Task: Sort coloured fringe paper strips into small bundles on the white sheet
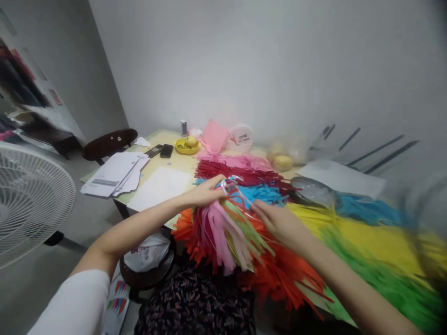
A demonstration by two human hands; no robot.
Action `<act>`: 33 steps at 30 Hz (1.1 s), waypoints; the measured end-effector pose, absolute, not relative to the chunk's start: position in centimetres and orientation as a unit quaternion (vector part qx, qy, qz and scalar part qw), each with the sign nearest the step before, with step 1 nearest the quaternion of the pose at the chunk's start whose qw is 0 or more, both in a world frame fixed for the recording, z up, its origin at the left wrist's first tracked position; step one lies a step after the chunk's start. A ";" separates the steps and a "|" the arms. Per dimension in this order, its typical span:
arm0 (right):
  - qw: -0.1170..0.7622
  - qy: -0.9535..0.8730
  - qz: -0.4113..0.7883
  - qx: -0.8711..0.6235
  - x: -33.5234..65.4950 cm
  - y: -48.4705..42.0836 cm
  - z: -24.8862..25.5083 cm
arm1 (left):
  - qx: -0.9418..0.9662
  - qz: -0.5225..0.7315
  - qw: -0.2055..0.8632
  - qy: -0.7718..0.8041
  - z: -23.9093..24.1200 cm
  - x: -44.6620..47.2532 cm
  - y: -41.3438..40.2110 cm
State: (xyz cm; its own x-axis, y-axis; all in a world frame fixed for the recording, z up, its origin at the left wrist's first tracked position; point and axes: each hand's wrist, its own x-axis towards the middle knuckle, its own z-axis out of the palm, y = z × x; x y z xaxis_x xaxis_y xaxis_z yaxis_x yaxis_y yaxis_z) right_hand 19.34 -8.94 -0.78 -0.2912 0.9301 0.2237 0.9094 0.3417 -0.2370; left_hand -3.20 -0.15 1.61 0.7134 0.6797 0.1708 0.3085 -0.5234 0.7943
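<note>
Tissue-paper tassels (226, 228) hung bunched over the table (181, 163) edge, left hand (206, 191) pinching their tops, right hand (275, 219) apparently gripping thin ribbon (232, 181); a hard tug could tear fringes.

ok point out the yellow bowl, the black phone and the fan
yellow bowl (180, 148): head view, left rim
black phone (166, 150): head view, middle of its back
fan (31, 204): head view, front grille

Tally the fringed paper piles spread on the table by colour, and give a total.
Pink pile: 1
Dark red pile: 1
Blue piles: 2
Yellow pile: 1
Green pile: 1
Orange pile: 1
Total: 7
</note>
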 end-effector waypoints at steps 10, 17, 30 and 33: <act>0.258 -0.872 0.040 -0.414 15.0 -9.5 5.0 | 0.913 0.123 0.348 0.175 0.3 -1.7 -4.4; 0.574 -0.597 0.273 -0.490 14.7 -9.5 -1.4 | 0.607 0.436 0.583 0.317 -0.5 -2.3 -6.9; 0.557 -0.700 -0.096 -0.436 8.9 -13.9 -7.5 | 0.301 0.620 0.659 0.300 -3.0 1.3 -9.8; 0.561 -0.714 -0.139 -0.394 8.0 -13.9 -7.9 | 0.278 0.632 0.662 0.293 -3.0 1.0 -10.0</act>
